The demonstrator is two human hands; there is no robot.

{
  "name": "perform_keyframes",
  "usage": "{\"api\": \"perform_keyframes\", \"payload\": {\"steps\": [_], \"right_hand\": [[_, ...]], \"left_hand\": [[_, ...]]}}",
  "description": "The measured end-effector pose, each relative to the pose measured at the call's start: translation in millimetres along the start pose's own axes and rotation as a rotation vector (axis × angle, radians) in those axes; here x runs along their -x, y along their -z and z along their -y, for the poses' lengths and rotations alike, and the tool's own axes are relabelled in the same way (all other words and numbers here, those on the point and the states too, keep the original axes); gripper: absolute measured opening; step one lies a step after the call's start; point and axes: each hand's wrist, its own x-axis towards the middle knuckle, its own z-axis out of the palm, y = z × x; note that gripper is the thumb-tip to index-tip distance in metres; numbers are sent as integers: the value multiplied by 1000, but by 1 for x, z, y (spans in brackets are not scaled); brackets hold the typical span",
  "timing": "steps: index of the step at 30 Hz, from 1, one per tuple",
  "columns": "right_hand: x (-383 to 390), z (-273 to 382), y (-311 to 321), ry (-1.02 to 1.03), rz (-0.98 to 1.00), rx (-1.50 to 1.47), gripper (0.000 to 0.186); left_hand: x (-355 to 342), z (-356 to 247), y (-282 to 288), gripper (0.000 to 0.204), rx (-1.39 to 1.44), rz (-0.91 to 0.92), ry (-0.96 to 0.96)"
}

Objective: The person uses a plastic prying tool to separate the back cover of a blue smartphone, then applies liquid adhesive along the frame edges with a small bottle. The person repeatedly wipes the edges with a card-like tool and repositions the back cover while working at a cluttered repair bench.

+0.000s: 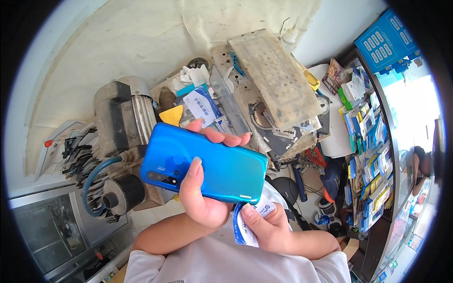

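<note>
Glossy and nearest the camera, a blue-to-turquoise smartphone with rounded corners (219, 160) lies slantwise across the middle of the frame, back upward, its black camera strip (161, 179) toward the left end. The bare left hand (207, 210) is half closed around it, thumb laid over the back and fingertips curling past the upper long edge. It looks stiff and light enough for one hand, but the smooth back is probably slippery and could crack if dropped; the long edges seem the safest hold, clear of the camera strip.

Just below its lower right corner, the right hand (276, 231) is closed in a pinch on a small white-and-blue printed packet (244, 233). This appears thin, light and easily bent, best gripped at a corner; whether it touches the phone I cannot tell.

Farther off, left of centre, sits a dusty grey motor unit (106, 106) with a bent blue-green hose (92, 181). Beyond the phone, a yellow triangular plastic piece (171, 115) and a larger blue-and-white packet (200, 104) lie on the cluttered bench, beside a grimy beige metal panel (276, 78). Farthest back, a stained cream wall (141, 37) fills the top.
</note>
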Motion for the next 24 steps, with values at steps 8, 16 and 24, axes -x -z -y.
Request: {"api": "perform_keyframes", "payload": {"steps": [8, 16, 24], "right_hand": [[0, 12, 10, -74, 2, -49, 28], [3, 23, 16, -144, 83, -206, 33], [5, 29, 11, -179, 156, -10, 34]], "left_hand": [[-1, 6, -10, 67, 31, -22, -14], [-7, -7, -11, 61, 44, -85, 45], [-8, -10, -1, 55, 43, 59, 192]]}}
